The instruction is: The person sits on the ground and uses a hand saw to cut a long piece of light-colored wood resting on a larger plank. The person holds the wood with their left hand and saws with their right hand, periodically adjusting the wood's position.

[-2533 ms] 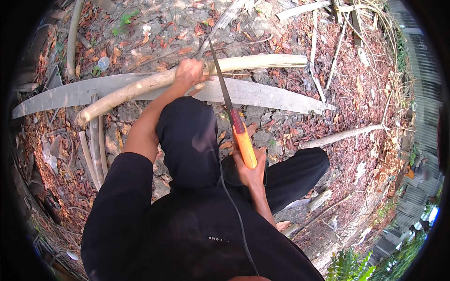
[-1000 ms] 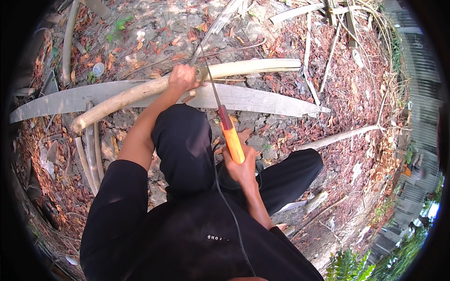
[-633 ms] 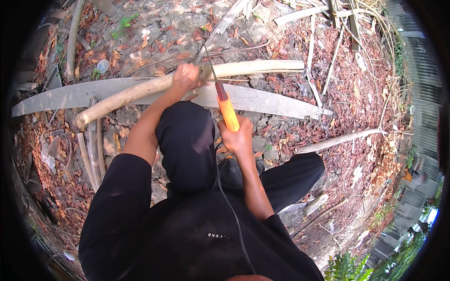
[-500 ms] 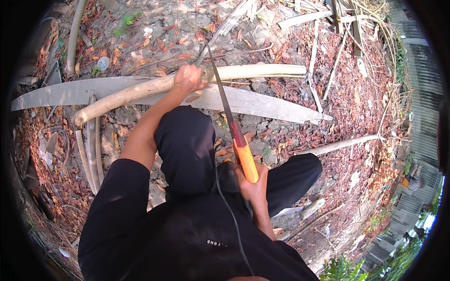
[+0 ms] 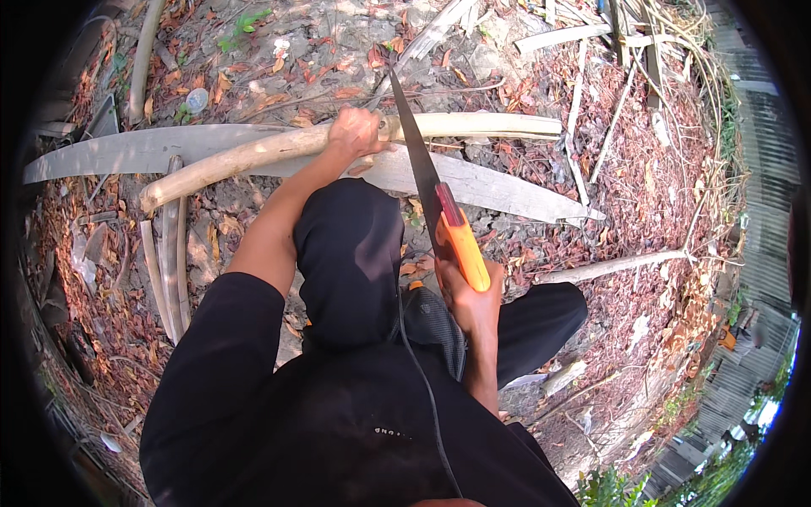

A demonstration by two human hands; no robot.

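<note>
A pale, slightly curved tree branch lies across a grey wooden plank on the ground. My left hand is closed around the branch near its middle, just left of a hand saw. The saw's dark blade crosses the branch, its tip pointing away from me. In my right hand is the saw's orange and dark red handle. Whether the teeth have cut into the wood cannot be made out. My bent knee is close behind the plank, between my arms.
Dry leaves cover the soil. Several thin sticks lie under the branch's left end. Another branch is on the right, with loose wood strips at the far right. A thin cable runs down my front. Corrugated sheeting borders the right side.
My right hand has pushed the saw forward, away from me, and the blade now shows more of its broad side. My left hand keeps its hold on the branch. The view has shifted slightly.
</note>
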